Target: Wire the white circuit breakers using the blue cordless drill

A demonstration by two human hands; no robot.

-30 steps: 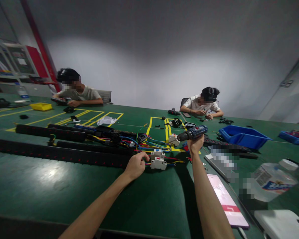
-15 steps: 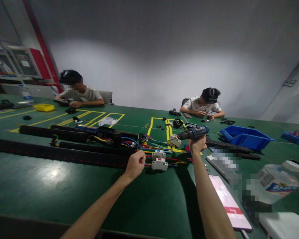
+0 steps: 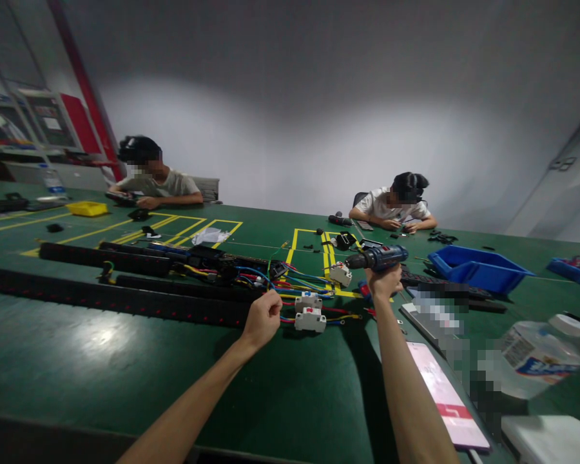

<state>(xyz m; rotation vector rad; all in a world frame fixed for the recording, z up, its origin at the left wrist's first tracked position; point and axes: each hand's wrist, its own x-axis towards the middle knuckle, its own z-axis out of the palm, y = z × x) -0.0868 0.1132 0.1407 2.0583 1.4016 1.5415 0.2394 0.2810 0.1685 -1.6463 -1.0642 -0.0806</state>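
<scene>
My right hand [image 3: 385, 281] grips a cordless drill [image 3: 381, 258], dark blue and black, held level with its chuck pointing left. The chuck end is close to a white circuit breaker [image 3: 341, 274]; whether they touch I cannot tell. My left hand [image 3: 265, 317] is closed beside the end of a long black power strip [image 3: 174, 303]; what its fingers hold, if anything, is hidden. Just right of it lie two more breakers, one with a red mark [image 3: 310, 319] and one with a blue mark [image 3: 308, 300]. Coloured wires with ring terminals [image 3: 345, 318] run out from them.
At the right are a blue bin [image 3: 478, 267], a phone [image 3: 444, 393], a plastic bottle [image 3: 536, 361] and a white box [image 3: 551, 438]. A yellow tray [image 3: 87, 209] sits far left. Two people [image 3: 157, 183] [image 3: 396, 203] work across the green table [image 3: 280, 399].
Almost nothing differs. The view has shifted very slightly; both hands and the drill keep nearly the same place.
</scene>
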